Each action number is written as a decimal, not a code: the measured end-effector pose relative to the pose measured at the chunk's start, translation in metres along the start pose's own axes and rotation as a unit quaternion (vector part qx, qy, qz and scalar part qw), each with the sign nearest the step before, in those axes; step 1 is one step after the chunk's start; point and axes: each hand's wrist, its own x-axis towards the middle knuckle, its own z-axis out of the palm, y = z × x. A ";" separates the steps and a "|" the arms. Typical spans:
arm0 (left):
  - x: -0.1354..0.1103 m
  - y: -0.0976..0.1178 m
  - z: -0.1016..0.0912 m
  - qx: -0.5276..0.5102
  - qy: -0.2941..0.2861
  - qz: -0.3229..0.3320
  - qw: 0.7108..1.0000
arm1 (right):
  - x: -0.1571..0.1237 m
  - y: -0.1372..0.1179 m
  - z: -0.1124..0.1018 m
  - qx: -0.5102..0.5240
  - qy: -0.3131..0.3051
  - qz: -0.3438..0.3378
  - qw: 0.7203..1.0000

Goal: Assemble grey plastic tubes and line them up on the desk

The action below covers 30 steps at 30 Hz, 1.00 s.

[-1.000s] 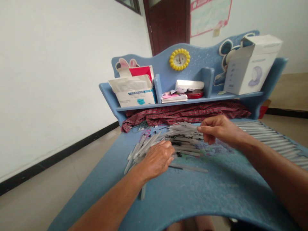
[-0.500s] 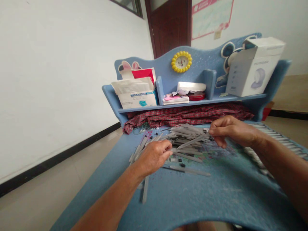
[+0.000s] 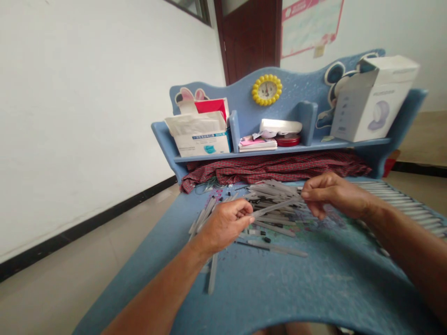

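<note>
My right hand point(image 3: 330, 194) pinches the far end of a grey pen barrel point(image 3: 275, 207), held a little above the blue desk point(image 3: 279, 288). The closed fingers of my left hand point(image 3: 225, 225) meet the barrel's near end; whether they hold a small part I cannot make out. Under both hands lies a loose pile of grey pen barrels point(image 3: 268, 195) with small black parts among them. One thin refill and barrel point(image 3: 275, 249) lies in front of my left hand.
Neat rows of barrels point(image 3: 401, 200) lie at the desk's right. A red checked cloth point(image 3: 275, 167) sits under the shelf. The shelf holds a mask box point(image 3: 200, 137), papers point(image 3: 258, 142) and a white carton point(image 3: 373, 100). A yellow clock point(image 3: 267, 90) is on the backboard.
My right hand lifted one barrel out of the pile and drew it toward my left hand, which rose off the desk to meet its end.
</note>
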 end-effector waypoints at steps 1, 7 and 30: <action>0.000 0.000 0.000 -0.024 0.005 -0.011 1.000 | 0.000 0.000 0.001 0.007 -0.004 -0.002 1.000; 0.002 -0.002 -0.006 -0.157 0.020 -0.075 0.985 | 0.001 0.000 0.005 -0.002 -0.052 0.007 0.999; 0.000 -0.004 -0.015 -0.315 0.043 -0.122 0.940 | 0.008 0.006 0.050 -0.042 -0.018 -0.059 0.997</action>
